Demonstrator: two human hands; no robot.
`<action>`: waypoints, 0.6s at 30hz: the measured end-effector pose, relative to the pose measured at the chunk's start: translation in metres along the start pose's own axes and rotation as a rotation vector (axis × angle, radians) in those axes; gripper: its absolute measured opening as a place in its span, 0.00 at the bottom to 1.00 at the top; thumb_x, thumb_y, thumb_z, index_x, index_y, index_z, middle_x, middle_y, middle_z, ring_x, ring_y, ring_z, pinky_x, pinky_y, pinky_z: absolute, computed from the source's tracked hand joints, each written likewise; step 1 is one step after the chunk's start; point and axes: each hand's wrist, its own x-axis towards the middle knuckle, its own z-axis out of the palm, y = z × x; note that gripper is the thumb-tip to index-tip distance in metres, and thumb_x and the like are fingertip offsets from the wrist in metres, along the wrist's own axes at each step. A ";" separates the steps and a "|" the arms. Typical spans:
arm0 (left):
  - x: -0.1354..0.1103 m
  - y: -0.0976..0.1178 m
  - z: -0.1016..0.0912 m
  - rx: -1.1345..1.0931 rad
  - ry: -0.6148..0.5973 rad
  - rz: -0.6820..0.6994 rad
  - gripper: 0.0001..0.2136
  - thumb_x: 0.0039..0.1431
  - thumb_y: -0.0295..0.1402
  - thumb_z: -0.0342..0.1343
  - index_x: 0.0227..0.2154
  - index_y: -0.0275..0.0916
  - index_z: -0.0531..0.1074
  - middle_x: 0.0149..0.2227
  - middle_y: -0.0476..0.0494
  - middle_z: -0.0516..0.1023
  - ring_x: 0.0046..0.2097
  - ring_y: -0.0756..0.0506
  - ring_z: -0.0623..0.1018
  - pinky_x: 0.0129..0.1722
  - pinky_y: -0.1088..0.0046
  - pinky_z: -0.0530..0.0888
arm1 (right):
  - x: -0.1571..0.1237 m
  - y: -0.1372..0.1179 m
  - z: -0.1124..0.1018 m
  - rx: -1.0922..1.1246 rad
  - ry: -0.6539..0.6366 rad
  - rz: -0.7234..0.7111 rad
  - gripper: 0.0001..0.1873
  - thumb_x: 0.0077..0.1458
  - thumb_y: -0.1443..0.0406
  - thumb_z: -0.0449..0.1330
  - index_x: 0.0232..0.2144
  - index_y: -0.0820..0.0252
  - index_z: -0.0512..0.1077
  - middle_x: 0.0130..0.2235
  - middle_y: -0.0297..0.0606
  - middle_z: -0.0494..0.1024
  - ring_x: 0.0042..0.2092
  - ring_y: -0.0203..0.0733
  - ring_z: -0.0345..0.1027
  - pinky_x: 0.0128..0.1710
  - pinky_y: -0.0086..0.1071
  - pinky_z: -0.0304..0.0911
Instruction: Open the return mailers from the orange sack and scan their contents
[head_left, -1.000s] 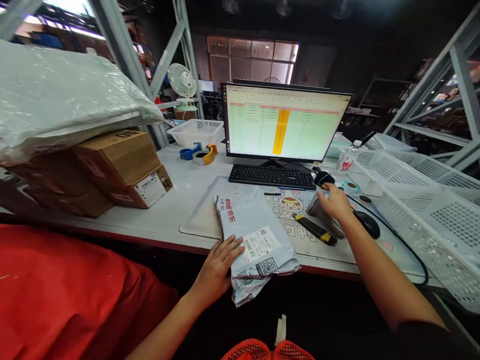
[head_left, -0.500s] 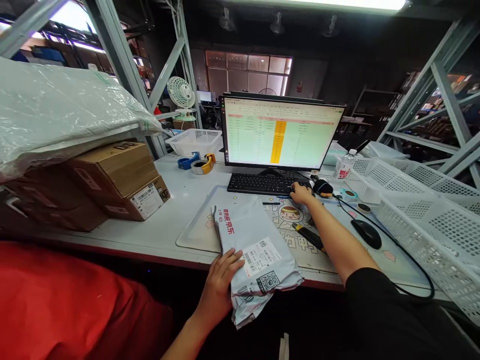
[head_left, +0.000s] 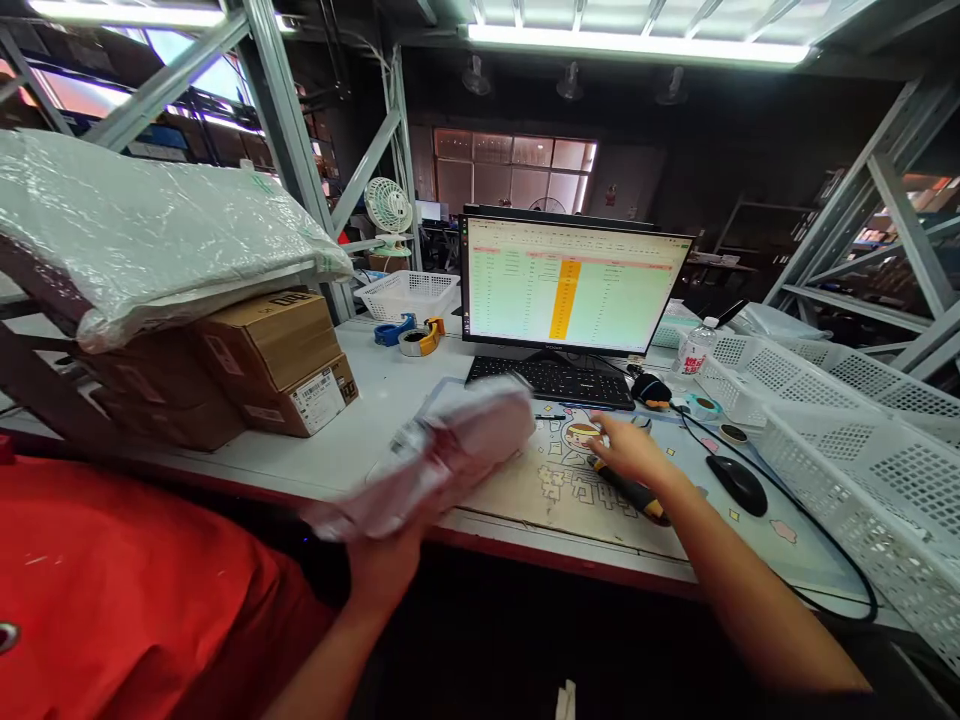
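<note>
At seven o'clock off the desk edge, left hand [head_left: 382, 570] grips the blurred grey plastic mailer bag [head_left: 450, 455], fingers hidden; right hand [head_left: 626, 450], fingers loosely curled, hovers at the yellow-black utility knife [head_left: 634, 492]: better steady the bag flat before cutting

The grey parcel [head_left: 457, 450] is smeared by motion blur, its labels unreadable. It hides most of the left hand [head_left: 386, 565] under it. At three o'clock, the white baskets [head_left: 862, 450] run off the frame edge. The monitor [head_left: 574, 295] text is too small to read.
</note>
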 end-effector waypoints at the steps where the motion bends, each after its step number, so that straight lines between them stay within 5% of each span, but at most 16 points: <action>1: 0.013 0.003 0.001 -0.046 0.111 -0.085 0.19 0.61 0.48 0.67 0.47 0.41 0.78 0.47 0.40 0.85 0.51 0.35 0.84 0.59 0.50 0.78 | -0.023 0.003 0.008 -0.023 -0.017 0.012 0.27 0.69 0.55 0.55 0.65 0.59 0.69 0.54 0.51 0.82 0.53 0.57 0.77 0.51 0.42 0.68; 5: 0.050 0.011 0.015 -0.339 0.328 -0.437 0.27 0.56 0.55 0.68 0.47 0.36 0.78 0.46 0.39 0.83 0.46 0.38 0.83 0.49 0.58 0.82 | -0.085 0.022 0.042 -0.139 -0.012 0.059 0.28 0.69 0.60 0.53 0.67 0.64 0.67 0.59 0.55 0.78 0.57 0.61 0.74 0.56 0.48 0.68; 9: 0.050 0.016 0.033 -0.182 0.246 -0.433 0.29 0.57 0.61 0.65 0.37 0.34 0.78 0.36 0.40 0.81 0.40 0.39 0.81 0.44 0.63 0.80 | -0.100 0.019 0.031 0.140 0.174 0.082 0.28 0.71 0.62 0.45 0.67 0.66 0.66 0.59 0.57 0.77 0.59 0.58 0.73 0.61 0.49 0.67; 14: 0.026 0.041 0.063 -0.076 0.149 -0.318 0.30 0.61 0.63 0.60 0.41 0.35 0.78 0.41 0.36 0.82 0.48 0.36 0.81 0.52 0.61 0.77 | -0.090 -0.075 -0.034 0.467 0.224 -0.368 0.30 0.74 0.55 0.45 0.72 0.54 0.60 0.59 0.48 0.77 0.54 0.54 0.76 0.58 0.49 0.71; 18: 0.020 0.047 0.073 -0.193 0.109 -0.317 0.29 0.64 0.59 0.59 0.49 0.35 0.78 0.48 0.34 0.82 0.54 0.36 0.81 0.56 0.62 0.76 | -0.078 -0.139 -0.046 0.407 0.263 -0.552 0.29 0.75 0.59 0.44 0.74 0.50 0.59 0.55 0.46 0.78 0.53 0.53 0.75 0.56 0.46 0.71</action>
